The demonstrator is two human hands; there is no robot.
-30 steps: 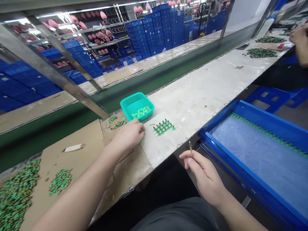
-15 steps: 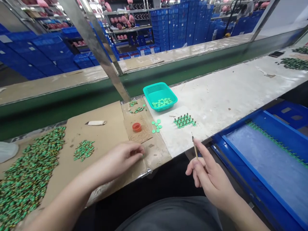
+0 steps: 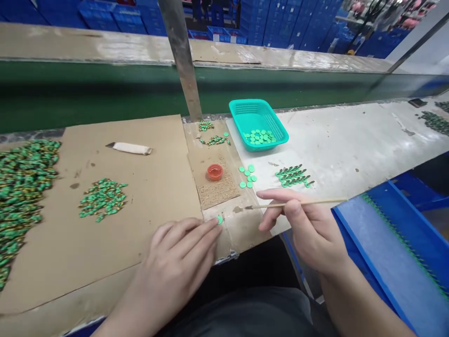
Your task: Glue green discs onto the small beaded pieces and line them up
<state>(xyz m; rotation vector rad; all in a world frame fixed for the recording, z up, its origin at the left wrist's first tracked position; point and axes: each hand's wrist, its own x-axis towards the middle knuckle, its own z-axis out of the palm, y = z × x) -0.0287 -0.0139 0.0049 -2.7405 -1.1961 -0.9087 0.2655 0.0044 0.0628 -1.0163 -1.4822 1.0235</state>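
My left hand (image 3: 182, 257) is low over the cardboard, its fingers together and the tips holding a small green disc (image 3: 220, 219) at the table's near edge. In my right hand (image 3: 308, 227) a thin wooden-handled brush (image 3: 326, 201) lies almost level, its dark tip pointing left towards the disc. Just beyond the hands is a small red cup (image 3: 214, 172) on a square of rough cardboard (image 3: 219, 194). Loose green discs (image 3: 249, 178) lie right of it. Further right stand rows of green discs with dark upright pieces (image 3: 293, 176).
A turquoise basket (image 3: 258, 102) holds more discs. Small green-and-gold pieces form a small pile (image 3: 102, 199) and a large heap (image 3: 21, 196) at left. A white, dark-tipped tool (image 3: 129, 148) lies behind. A metal post (image 3: 184, 61) rises at the back; a blue crate (image 3: 389, 276) is at lower right.
My view has tipped down and closer. The brush has swung from upright to nearly level, its tip moving left towards my left hand. A green disc now shows at my left fingertips.
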